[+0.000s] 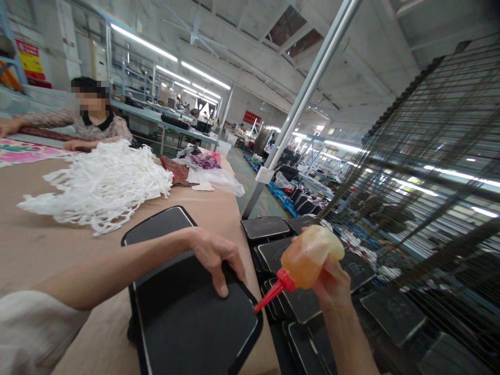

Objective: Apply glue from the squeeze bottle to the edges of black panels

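Note:
My left hand point(219, 258) grips a black panel point(191, 317) near its right edge, with the thumb flat on top and the other fingertips partly hidden. This panel has rounded corners and a thin pale line along its border. My right hand point(332, 284) is wrapped round a squeeze bottle point(304, 260) of amber liquid, tilted downward. Its red nozzle point(269, 298) points at the panel's right corner, the tip at or just above the rim. Another black panel point(156, 226) shows from beneath, behind my left forearm.
A heap of white strips point(105, 182) lies on the brown-covered table point(219, 205). Across it sits a person point(97, 122) beside flowered fabric point(31, 151). Stacked black panels point(269, 229) stand right of the table edge, near a metal post point(289, 125) and a wire rack point(429, 151).

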### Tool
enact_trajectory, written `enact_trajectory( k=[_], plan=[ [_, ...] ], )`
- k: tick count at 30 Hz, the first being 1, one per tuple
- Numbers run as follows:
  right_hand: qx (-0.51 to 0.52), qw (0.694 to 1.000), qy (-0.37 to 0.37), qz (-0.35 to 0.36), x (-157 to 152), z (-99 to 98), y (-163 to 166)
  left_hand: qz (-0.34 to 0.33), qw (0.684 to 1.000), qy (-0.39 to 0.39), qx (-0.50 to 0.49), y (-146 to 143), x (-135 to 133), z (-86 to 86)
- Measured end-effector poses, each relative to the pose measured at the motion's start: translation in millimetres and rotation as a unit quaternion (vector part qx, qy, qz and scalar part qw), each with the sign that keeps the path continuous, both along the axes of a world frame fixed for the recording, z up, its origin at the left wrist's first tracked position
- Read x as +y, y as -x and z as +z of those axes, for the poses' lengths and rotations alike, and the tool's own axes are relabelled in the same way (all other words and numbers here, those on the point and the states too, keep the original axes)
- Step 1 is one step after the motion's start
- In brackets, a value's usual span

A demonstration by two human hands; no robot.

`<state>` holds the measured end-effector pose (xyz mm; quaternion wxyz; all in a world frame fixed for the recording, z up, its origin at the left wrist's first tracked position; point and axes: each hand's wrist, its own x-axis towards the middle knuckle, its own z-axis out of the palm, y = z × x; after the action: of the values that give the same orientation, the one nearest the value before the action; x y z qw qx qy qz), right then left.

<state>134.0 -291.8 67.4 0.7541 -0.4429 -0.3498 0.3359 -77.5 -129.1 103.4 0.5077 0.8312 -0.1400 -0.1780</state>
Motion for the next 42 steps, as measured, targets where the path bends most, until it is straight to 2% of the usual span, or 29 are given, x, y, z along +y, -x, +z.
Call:
enact_trajectory(
  k=[5,15,18,23,30,42],
  plan=[
    [0.004,0.999,0.008,-0.046,-8.7,-10.3,-2.9,0.013,1.0,0.007,-0.006,4.8,12.2,-13.3],
    [0.035,0.977,-0.033,-0.21,-20.2,-18.2,12.5,0.111,0.993,0.028,-0.017,10.1,32.1,-32.3],
    [0.039,0.969,-0.038,-0.239,-18.9,-21.8,11.6,0.14,0.99,0.034,-0.011,10.3,34.8,-36.5],
    [0.032,0.972,-0.035,-0.23,-17.6,-26.0,11.2,0.168,0.984,0.052,0.01,10.9,38.8,-41.9],
    [0.033,0.977,-0.018,-0.208,-19.7,-30.9,11.8,0.21,0.967,0.134,0.049,8.3,44.2,-55.2],
    [0.042,0.983,-0.005,-0.181,-23.5,-34.8,14.3,0.21,0.959,0.177,0.075,8.0,48.9,-62.4]
  ],
)
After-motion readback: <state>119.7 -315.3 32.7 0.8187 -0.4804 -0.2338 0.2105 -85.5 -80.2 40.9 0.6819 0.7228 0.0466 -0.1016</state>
